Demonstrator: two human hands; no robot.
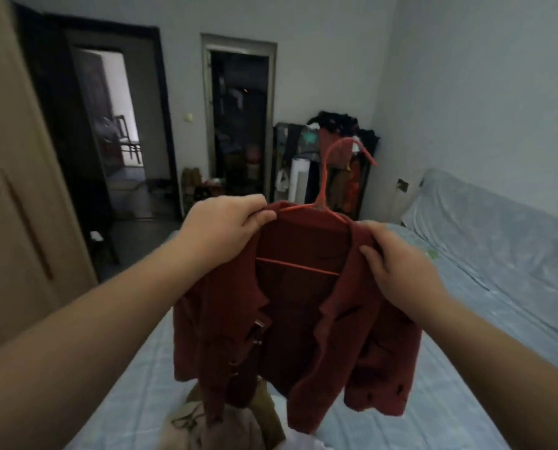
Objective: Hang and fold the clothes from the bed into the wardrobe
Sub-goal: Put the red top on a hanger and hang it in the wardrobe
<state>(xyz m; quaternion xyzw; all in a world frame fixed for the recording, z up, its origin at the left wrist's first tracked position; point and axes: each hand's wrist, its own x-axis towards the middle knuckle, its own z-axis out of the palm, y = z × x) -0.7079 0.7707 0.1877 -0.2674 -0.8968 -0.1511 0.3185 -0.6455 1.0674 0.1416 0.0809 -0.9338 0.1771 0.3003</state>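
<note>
A dark red cardigan hangs open on a red plastic hanger, held up in front of me above the bed. My left hand grips the cardigan's left shoulder where it sits over the hanger. At the other shoulder, my right hand pinches the fabric. The hanger's hook points up and to the right. A pile of beige and olive clothes lies on the bed below the cardigan.
A wooden wardrobe door stands at the left. Two open doorways are in the far wall. A cluttered rack with clothes stands in the far corner. The bed's blue sheet stretches to the right wall.
</note>
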